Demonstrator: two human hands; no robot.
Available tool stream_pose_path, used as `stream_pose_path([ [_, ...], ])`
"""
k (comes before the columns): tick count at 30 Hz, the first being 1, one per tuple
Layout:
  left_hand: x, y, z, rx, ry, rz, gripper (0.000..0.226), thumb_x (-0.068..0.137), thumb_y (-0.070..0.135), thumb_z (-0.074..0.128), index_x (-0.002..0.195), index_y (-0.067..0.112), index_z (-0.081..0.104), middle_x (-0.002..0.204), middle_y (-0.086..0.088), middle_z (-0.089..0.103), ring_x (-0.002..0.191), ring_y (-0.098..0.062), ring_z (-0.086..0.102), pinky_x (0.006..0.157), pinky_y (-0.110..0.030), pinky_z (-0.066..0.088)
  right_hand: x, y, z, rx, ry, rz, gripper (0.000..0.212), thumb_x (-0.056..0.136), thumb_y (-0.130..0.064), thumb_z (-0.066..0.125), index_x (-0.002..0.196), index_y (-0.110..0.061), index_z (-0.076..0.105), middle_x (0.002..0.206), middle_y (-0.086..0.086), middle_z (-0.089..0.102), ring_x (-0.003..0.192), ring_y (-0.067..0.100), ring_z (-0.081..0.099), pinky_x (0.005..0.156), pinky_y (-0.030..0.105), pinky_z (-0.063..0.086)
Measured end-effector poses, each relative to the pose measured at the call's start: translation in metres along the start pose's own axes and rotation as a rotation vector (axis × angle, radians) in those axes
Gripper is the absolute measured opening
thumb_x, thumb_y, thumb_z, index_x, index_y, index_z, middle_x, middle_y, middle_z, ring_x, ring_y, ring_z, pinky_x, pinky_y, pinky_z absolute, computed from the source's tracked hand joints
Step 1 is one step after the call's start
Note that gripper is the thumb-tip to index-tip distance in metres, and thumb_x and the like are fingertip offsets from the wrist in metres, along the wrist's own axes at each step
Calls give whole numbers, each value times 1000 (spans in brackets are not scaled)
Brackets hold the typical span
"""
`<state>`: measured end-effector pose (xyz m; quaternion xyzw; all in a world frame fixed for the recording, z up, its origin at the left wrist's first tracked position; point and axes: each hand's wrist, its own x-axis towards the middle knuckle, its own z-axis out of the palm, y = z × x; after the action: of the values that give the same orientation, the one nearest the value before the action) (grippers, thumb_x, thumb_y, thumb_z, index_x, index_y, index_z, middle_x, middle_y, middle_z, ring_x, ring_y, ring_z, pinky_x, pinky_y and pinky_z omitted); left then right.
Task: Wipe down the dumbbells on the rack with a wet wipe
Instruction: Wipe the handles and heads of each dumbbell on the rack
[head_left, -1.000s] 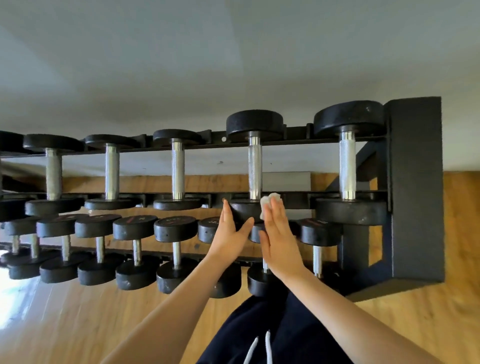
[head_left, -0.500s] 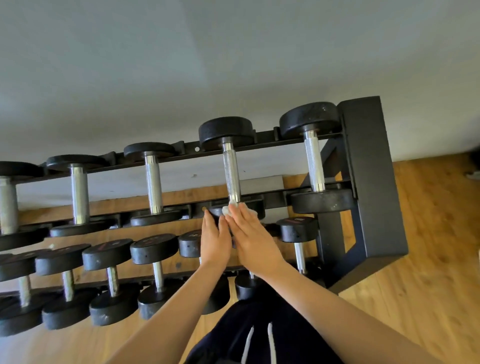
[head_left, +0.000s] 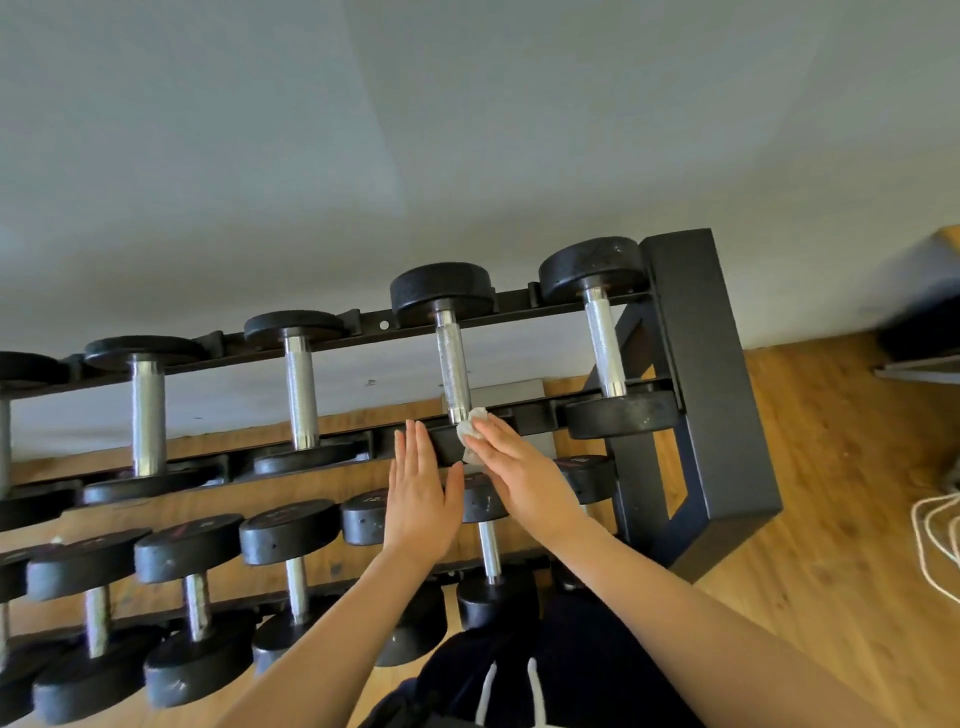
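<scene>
the right hand (head_left: 524, 480) lies flat with its fingers straight and close together, pressing a crumpled wet wipe (head_left: 470, 430) onto the near head of the dumbbell (head_left: 452, 374) second from the right on the upper shelf of the rack (head_left: 706, 374); the wipe bunches out just beyond and beside the fingertips, right at the foot of the chrome handle, likely so the palm can spread pressure over the rubber face. the left hand (head_left: 422, 499) holds nothing, fingers straight and together, flat against the same head just left of the right fingers, probably to steady the weight while it is rubbed. the lower row of dumbbells (head_left: 288, 530) sits beneath both wrists, its turn seemingly yet to come.
</scene>
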<state>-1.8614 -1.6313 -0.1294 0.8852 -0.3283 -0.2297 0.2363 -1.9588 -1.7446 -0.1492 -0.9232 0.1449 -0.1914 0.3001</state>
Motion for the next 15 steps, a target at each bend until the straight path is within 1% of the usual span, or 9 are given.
stream_pose_path([
  [1, 0, 3, -1, -10, -3, -6, 68, 104, 36, 32, 153, 10, -7, 162, -2, -12, 138, -4, -23, 118, -27, -6, 1, 2, -8, -13, 35, 12, 48, 81, 2, 66, 128, -5, 57, 136, 11, 53, 128, 22, 47, 96, 33, 47],
  [2, -1, 7, -1, -15, -8, -14, 68, 104, 35, 32, 153, 10, -7, 162, -2, -12, 138, -4, -23, 118, -28, -6, 2, 4, -17, -25, 74, 37, 43, 79, 3, 68, 121, -4, 63, 130, 13, 58, 120, 24, 55, 92, 35, 51],
  [3, -1, 9, -2, -10, -13, -16, 68, 104, 35, 32, 153, 9, -7, 162, -3, -12, 137, -5, -24, 119, -30, -7, 0, 6, -24, -39, 107, 71, 41, 77, 4, 69, 117, -3, 65, 126, 13, 61, 115, 25, 59, 91, 35, 51],
  [5, -1, 15, -1, 47, -10, 0, 68, 104, 36, 30, 153, 9, -9, 162, -5, -14, 137, -8, -26, 119, -31, -9, -12, 11, -39, -51, 181, 153, 36, 83, -3, 66, 118, -4, 65, 128, 9, 59, 115, 18, 58, 98, 27, 45],
  [7, 0, 24, 1, 135, -5, 35, 67, 104, 37, 27, 152, 10, -10, 161, -6, -17, 137, -12, -29, 116, -31, -14, -29, 21, -59, -49, 275, 239, 35, 90, -15, 55, 122, -4, 62, 132, 2, 54, 120, 10, 50, 105, 17, 35],
  [8, 0, 31, 2, 184, -13, 57, 66, 104, 38, 25, 152, 10, -12, 160, -6, -19, 137, -14, -31, 115, -31, -16, -38, 27, -70, -56, 314, 285, 34, 91, -16, 54, 122, -3, 62, 132, 0, 51, 122, 9, 48, 106, 13, 31],
  [11, 4, 53, 9, 307, -69, 142, 64, 104, 40, 20, 145, 15, -23, 152, -1, -32, 136, -18, -35, 112, -39, -21, -64, 43, -101, -91, 387, 479, 33, 88, 2, 60, 121, -2, 63, 130, 0, 51, 121, 14, 51, 102, 1, 24],
  [13, 9, 70, 14, 349, -104, 186, 65, 104, 40, 20, 144, 15, -25, 150, 0, -34, 135, -18, -36, 110, -42, -22, -79, 50, -117, -78, 398, 573, 36, 89, 5, 57, 124, -4, 61, 134, 4, 53, 123, 17, 50, 102, 4, 25],
  [15, 17, 88, 18, 338, -137, 228, 66, 105, 38, 21, 149, 12, -20, 156, -3, -29, 136, -17, -34, 112, -41, -20, -88, 55, -130, -53, 392, 622, 38, 91, 2, 54, 128, -7, 58, 137, 4, 51, 126, 17, 48, 104, 13, 29],
])
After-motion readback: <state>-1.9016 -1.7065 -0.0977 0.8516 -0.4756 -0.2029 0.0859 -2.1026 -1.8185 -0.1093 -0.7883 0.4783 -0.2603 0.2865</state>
